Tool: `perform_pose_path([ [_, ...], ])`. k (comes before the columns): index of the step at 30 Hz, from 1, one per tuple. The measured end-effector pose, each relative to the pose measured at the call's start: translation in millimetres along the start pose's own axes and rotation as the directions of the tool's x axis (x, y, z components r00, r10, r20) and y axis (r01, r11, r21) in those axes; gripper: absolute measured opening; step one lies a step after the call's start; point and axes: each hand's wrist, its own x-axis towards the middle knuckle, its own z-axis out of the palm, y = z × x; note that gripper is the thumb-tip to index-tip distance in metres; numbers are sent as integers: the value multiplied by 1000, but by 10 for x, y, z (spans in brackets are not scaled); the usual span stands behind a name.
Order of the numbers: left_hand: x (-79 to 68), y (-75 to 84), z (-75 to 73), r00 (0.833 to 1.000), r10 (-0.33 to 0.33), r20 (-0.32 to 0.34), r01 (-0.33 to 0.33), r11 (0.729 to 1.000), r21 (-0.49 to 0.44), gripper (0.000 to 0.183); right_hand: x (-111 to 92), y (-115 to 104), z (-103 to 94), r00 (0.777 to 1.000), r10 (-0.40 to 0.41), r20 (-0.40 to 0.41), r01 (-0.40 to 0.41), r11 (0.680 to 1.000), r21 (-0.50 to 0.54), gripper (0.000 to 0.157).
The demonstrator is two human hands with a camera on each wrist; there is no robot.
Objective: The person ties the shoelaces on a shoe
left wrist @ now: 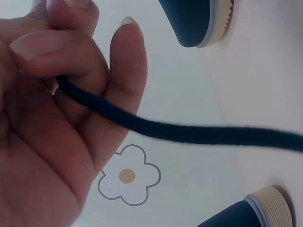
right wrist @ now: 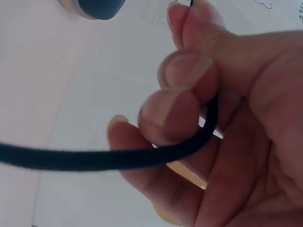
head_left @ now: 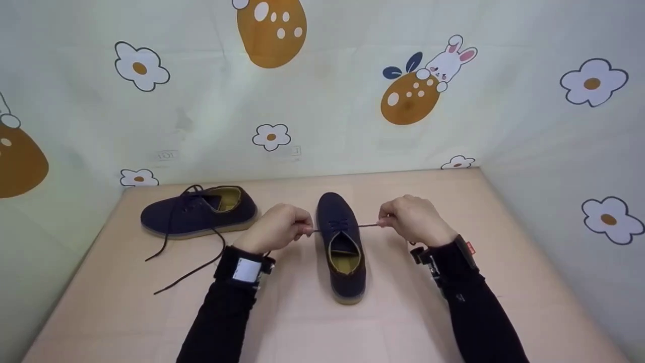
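A dark navy shoe (head_left: 327, 206) with a yellow-green lining stands on the table between the hands, its toe pointing away. My left hand (head_left: 282, 228) pinches one end of its lace on the left. On the opposite side my right hand (head_left: 414, 218) pinches the other lace end, and the lace runs nearly straight out from both sides of the shoe. Up close in the left wrist view, the dark lace (left wrist: 203, 134) trails out of the curled fingers (left wrist: 61, 52). A loose length of lace (right wrist: 75, 160) also loops from the right hand's fingers (right wrist: 168, 113) in the right wrist view.
A matching shoe (head_left: 176, 214) lies left of the left hand, toe to the left, its untied laces (head_left: 189, 275) spread over the pinkish table (head_left: 322, 338). A pale curtain (head_left: 332, 101) printed with flowers and rabbits encloses the table at the back and both sides.
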Motion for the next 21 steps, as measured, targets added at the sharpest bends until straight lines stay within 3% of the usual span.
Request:
perform_pose_path([
  [6,4,-11,2,999,-14,31,14,1000,-3,16,4,79,44,996,-10,85,7,1000,30,10],
  [15,-14,-14,-5,992,-89,-92,96,993,71,12,2,57,5,992,-38,117,19,987,162,12],
  [19,-21,7,-21,978,-179,-105,176,984,-34,15,6,30,-11,990,-52,129,28,984,175,12],
  [21,-3,23,-4,965,-210,-157,196,975,-101,13,6,22,-16,990,-54,127,32,985,171,12],
])
